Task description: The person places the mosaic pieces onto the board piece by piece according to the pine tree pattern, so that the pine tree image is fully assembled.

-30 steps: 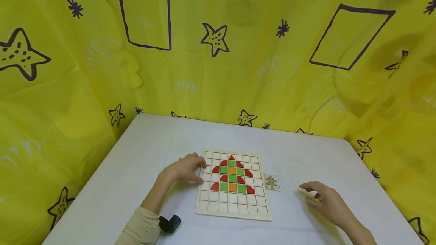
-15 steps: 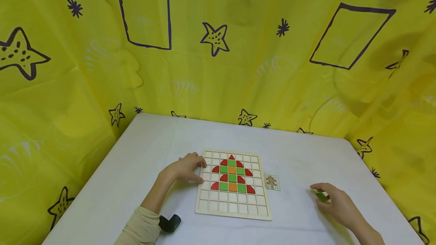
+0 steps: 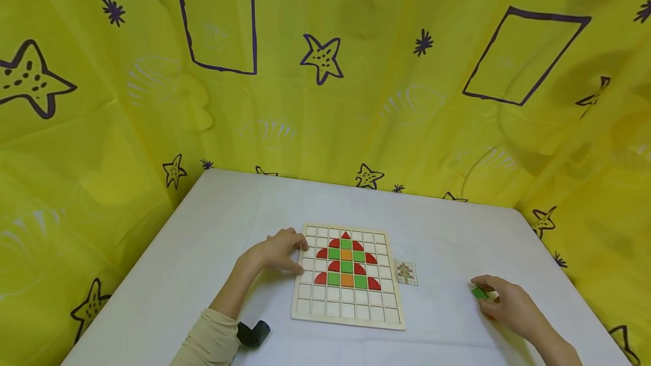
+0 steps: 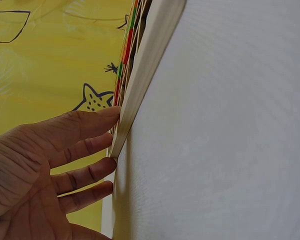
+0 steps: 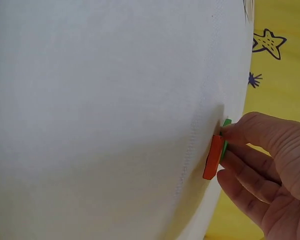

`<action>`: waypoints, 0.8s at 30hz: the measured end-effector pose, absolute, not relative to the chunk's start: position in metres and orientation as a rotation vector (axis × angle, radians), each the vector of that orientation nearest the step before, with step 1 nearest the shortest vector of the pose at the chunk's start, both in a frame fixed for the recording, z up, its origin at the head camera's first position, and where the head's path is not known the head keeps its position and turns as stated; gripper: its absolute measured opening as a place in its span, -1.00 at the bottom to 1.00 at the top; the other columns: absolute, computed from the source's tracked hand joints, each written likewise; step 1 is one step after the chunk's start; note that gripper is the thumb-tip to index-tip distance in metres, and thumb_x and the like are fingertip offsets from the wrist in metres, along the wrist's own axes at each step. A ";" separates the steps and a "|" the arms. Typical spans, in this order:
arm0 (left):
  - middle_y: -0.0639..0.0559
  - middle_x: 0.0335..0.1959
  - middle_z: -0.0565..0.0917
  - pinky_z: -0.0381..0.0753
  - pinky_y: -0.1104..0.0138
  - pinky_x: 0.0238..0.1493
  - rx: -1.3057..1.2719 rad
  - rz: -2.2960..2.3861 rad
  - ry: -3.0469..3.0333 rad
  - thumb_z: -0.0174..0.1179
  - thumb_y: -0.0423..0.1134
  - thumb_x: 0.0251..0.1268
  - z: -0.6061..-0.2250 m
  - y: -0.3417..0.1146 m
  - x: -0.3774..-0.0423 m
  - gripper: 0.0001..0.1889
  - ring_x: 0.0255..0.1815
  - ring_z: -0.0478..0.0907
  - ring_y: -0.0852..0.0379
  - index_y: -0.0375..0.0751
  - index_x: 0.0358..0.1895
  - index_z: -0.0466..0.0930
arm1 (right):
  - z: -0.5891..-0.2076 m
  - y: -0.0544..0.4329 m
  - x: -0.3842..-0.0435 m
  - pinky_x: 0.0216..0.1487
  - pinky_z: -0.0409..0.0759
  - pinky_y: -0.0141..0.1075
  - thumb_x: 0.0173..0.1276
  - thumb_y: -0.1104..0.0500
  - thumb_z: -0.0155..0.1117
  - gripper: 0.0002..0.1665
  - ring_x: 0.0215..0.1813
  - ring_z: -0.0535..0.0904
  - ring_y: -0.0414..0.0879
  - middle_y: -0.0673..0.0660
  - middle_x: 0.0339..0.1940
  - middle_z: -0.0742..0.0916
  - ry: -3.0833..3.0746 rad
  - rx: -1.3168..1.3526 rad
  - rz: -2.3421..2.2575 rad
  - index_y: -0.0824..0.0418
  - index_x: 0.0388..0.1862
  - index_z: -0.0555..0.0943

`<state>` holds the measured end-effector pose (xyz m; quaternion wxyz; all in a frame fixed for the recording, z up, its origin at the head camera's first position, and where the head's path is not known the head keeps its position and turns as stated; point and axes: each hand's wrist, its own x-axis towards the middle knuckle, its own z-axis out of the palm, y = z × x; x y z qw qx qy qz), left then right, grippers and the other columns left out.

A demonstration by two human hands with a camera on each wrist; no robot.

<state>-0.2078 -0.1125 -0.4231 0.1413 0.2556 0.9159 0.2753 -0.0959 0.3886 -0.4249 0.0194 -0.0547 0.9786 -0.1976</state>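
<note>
My left hand (image 3: pixel 277 251) rests its thumb and fingers against the left edge of a gridded wooden board (image 3: pixel 348 323). In the left wrist view the thumb and fingertips touch the board's pale side (image 4: pixel 145 65), fairly straight. Red, green and orange tiles form a tree-like pattern in the grid, with bare squares around it. Right of the board, my right hand (image 3: pixel 513 306) pinches a green tile (image 3: pixel 479 292) just over the white table. An orange tile (image 5: pixel 213 156) sits against the green one at the fingertips in the right wrist view; whether it is gripped too, I cannot tell.
A small printed card (image 3: pixel 407 273) showing a similar tree pattern lies against the board's right side. By the left sleeve (image 3: pixel 208 335) is a black angular object (image 3: pixel 253 334). A yellow curtain (image 3: pixel 325 117) with stars surrounds the white table (image 3: pixel 432 230).
My right hand has moved a little to the right, away from the board, and the green tile now shows more at its fingertips. The left hand and board have stayed put.
</note>
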 end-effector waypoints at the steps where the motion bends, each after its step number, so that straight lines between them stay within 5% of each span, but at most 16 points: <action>1: 0.03 -0.11 0.55 0.22 -0.44 0.27 0.737 0.793 2.644 0.56 -0.25 0.05 -0.423 -0.112 -0.208 -0.61 0.05 0.44 -0.03 -0.15 -0.06 0.61 | -0.425 0.389 -0.096 -0.30 0.58 -0.30 0.19 0.36 0.46 -0.58 -0.24 0.62 -0.13 0.18 -0.10 0.76 3.031 -0.169 -0.613 0.33 0.06 0.67; 24: 0.01 -0.10 0.55 0.16 -0.48 0.29 0.730 0.801 2.642 0.56 -0.25 0.05 -0.423 -0.113 -0.207 -0.60 0.07 0.44 -0.06 -0.15 -0.06 0.61 | -0.434 0.368 -0.094 -0.29 0.61 -0.33 0.14 0.31 0.58 -0.73 -0.30 0.54 -0.38 -0.07 -0.26 0.72 3.158 -0.405 -0.768 0.21 -0.18 0.72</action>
